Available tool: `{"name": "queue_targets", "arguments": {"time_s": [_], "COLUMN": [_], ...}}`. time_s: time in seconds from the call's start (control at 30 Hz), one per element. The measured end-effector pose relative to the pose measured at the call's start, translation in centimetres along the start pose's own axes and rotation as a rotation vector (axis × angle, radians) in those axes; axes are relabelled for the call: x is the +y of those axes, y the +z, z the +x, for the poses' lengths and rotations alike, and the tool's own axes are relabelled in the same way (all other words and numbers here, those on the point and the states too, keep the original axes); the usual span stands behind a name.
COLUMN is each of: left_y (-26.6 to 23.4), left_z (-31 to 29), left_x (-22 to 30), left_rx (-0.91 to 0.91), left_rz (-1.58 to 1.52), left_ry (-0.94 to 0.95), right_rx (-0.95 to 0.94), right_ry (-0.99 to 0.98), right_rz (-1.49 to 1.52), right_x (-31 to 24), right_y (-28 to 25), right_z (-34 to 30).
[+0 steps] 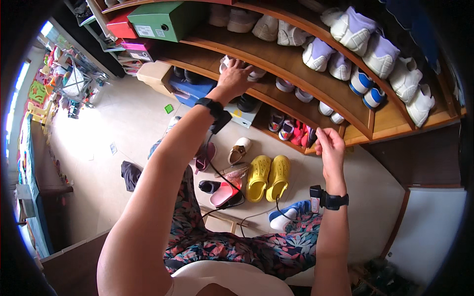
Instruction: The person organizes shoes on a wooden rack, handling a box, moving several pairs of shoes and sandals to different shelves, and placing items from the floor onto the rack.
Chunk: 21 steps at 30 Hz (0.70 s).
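Observation:
My left hand (236,78) reaches onto a middle board of the wooden shoe rack, its fingers bent over a pair of white shoes (256,73). The hand covers much of the pair, so the exact grip is partly hidden. At the front edge of the rack, my right hand (330,148) is raised with its fingers loosely curled together. Nothing shows in it. Beside it on the bottom board are pink shoes (299,133) and dark patterned shoes (286,129). Black devices are strapped to both wrists, with cables hanging down.
Yellow clogs (257,178), pink slippers (225,193) and a white-and-brown clog (240,150) lie on the tiled floor before me. A green shoebox (163,22), a blue box (190,90) and a beige box (155,76) are at the left. Purple-and-white sneakers (353,30) fill upper boards.

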<state>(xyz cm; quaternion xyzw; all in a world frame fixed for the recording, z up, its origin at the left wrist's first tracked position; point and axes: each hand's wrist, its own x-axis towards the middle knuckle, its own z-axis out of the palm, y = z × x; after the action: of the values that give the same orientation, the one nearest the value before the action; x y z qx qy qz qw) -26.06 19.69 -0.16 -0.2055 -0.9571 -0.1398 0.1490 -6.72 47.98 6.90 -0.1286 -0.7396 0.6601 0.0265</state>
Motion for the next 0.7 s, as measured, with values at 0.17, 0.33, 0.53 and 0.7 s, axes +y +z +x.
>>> {"name": "queue_targets", "arguments": {"time_s": [0.17,0.33,0.53,0.7], "left_y": [1.4,-1.6,-6.9,-5.0], "left_z": [1.6,-0.6,-8.3,-13.0], "left_x": [-1.2,1.9,7.6,14.8], "left_rx": [-0.002,0.196,0.200,-0.162], "left_rz": [-0.027,-0.133,-0.155,-0.300], "left_ry": [-0.111,0.010,0.282,0.351], "right_rx": [-0.009,-0.102,-0.319,-0.327], "right_ry": [0.025,0.054,-0.323,-0.521], "right_rz": [-0.016,-0.038,-0.044,-0.441], "right_x": [0.7,1.4,1.2,2.7], "right_y": [0.1,-0.1,1.9,2.6], "right_z": [0.0,-0.9,-2.8,-5.4]}}
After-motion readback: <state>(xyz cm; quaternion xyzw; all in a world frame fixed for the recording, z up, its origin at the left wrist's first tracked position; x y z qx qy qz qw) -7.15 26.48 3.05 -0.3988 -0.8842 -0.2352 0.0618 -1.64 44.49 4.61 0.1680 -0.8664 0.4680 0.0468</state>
